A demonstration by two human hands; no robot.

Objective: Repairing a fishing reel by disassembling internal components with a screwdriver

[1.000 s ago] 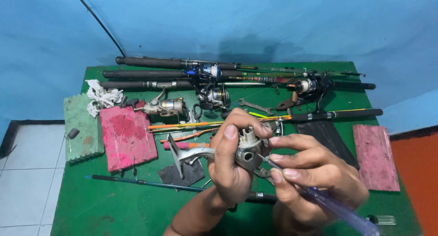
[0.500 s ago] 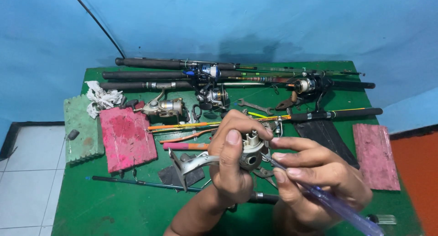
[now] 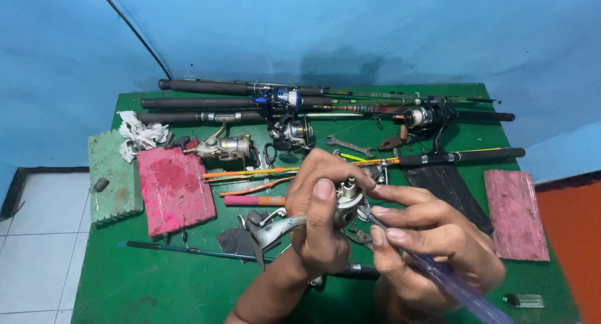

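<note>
I see my left hand (image 3: 319, 227) wrapped tight around a silver metal spinning reel body (image 3: 341, 205), thumb pressed up its near side, fingers curled over the top; the reel is lifted above the middle of the green table (image 3: 156, 286), toward the near edge. The reel's silver foot and bail arm (image 3: 266, 227) stick out to the left of the fist. My right hand (image 3: 432, 242) pinches a screwdriver with a translucent purple plastic handle (image 3: 457, 289), fingers closed on the shaft, tip against the reel's right side; I can't tell exactly what the tip sits in. The handle runs toward the table's near right corner.

On the table: a pink rectangular foam block (image 3: 175, 189) left of centre, a green foam block (image 3: 113, 177) just beside it at the left edge, a crumpled white rag (image 3: 139, 133) behind them. A second pink foam block (image 3: 516, 214) lies at the right edge. Three dark fishing rods (image 3: 206, 102) lie along the far edge, some with reels mounted. A loose silver spinning reel (image 3: 225, 147) sits behind the first pink block. A steel open-ended spanner (image 3: 350, 147) lies mid-table toward the far side. A black flat pad (image 3: 447, 186) is right of my hands. A thin blue rod piece (image 3: 188, 250) lies near the near edge on the left. A small clear lighter (image 3: 524, 300) sits by the near right corner
</note>
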